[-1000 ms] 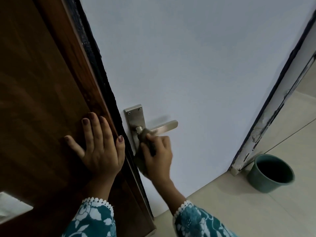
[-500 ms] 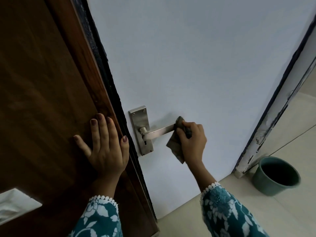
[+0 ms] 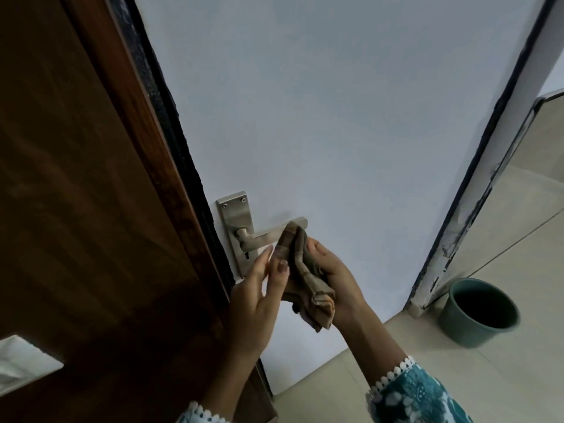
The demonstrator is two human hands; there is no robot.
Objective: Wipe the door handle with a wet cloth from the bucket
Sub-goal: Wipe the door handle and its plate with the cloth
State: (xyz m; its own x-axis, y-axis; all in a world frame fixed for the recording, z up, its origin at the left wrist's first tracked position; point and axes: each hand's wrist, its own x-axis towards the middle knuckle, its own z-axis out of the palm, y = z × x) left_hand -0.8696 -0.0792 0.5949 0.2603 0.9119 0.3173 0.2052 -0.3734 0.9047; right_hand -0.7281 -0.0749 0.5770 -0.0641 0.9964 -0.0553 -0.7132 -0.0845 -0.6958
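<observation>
A steel lever door handle (image 3: 264, 236) on a steel backplate (image 3: 236, 215) sits on the white door face. A crumpled brown cloth (image 3: 305, 279) hangs just in front of and below the lever's free end. My right hand (image 3: 335, 282) holds the cloth from the right side. My left hand (image 3: 259, 288) is at the cloth's left edge, thumb and fingers touching it, in front of the lower backplate. A green bucket (image 3: 477, 312) stands on the floor at the right; its inside is dark.
The dark wooden door face (image 3: 91, 209) fills the left, with a black door edge (image 3: 171, 132) beside the handle. A chipped white door frame (image 3: 457, 233) runs down the right. Beige floor tiles (image 3: 457, 377) lie below. A white object (image 3: 21, 364) shows at lower left.
My left hand has left the wooden door face and come across to the cloth. My right hand has drawn the cloth off the lever's end, down and toward me.
</observation>
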